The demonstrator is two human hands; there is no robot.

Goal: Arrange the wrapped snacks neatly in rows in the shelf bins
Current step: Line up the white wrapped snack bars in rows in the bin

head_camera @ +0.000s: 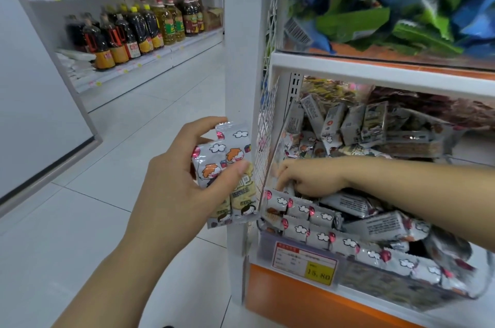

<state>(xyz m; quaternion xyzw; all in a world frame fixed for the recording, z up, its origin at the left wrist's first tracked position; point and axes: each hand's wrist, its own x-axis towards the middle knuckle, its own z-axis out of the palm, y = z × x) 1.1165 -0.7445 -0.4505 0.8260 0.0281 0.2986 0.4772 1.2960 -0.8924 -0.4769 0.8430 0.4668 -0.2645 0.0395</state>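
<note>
Outside bin: left hand grips upright snacks; right hand maybe grasping.

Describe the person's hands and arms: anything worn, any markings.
Both the left hand and the right hand are bare, without gloves. No rings, watch or bracelet show on the fingers or wrists. Both forearms are uncovered as far as the frame shows; no sleeve is visible.

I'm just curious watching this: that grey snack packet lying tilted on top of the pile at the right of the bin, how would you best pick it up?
Take the tilted packet across its narrow width, near the middle, coming down from above. It lies flat-side up on top of the other snacks in the bin, so its long edges look free, while the crimped ends would likely slip or crumple.
</note>
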